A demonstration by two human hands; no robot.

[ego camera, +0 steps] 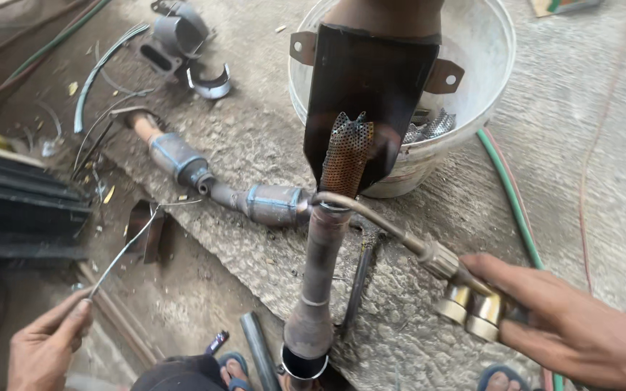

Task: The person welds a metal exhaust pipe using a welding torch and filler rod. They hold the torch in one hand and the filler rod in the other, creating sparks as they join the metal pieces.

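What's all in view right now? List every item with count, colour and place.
exhaust pipe: one, rusty brown, centre, running up to the bucket
perforated tube: one, rusty orange, at the pipe's top
black metal shell: one, over the bucket
bucket: one, white, top centre
second exhaust section: one, grey-brown, lying left of centre
hose: one, green, right
torch: one, brass, in right hand
filler wire: one, thin grey, in left hand
left hand: bottom left
right hand: bottom right

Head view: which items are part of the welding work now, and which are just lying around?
In use:
- brass-headed gas torch in right hand
- thin wire filler rod in left hand
- rusty perforated exhaust pipe

Lying about:
- white plastic bucket
- second grey exhaust pipe
- green hose
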